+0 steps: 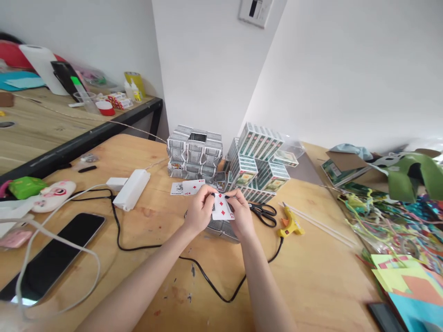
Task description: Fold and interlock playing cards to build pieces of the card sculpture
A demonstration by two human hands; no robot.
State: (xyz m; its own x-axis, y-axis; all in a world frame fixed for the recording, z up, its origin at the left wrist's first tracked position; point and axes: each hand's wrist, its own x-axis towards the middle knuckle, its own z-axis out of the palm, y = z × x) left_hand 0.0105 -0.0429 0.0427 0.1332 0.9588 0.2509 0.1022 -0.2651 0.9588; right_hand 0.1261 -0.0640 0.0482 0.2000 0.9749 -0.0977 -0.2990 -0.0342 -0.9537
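Observation:
Between my two hands is a playing card [222, 210], the three of diamonds, face up. My left hand [200, 208] pinches its left edge. On the opposite edge, my right hand [239, 211] has its fingers closed too. Just below the card lies a grey patterned piece made of cards [224, 229], partly hidden by my hands. Two loose playing cards [194, 186] lie face up beyond my left hand. Behind them stands a structure built of folded cards [195, 152]. Boxed card decks [261, 143] are stacked to its right.
Black scissors [265, 214] and a yellow glue gun [290, 223] lie right of my hands, its black cord [207, 279] looping in front. A white power strip [131, 189], phone [51, 258] and white cable occupy the left. Coloured paper [408, 281] and strings crowd the right.

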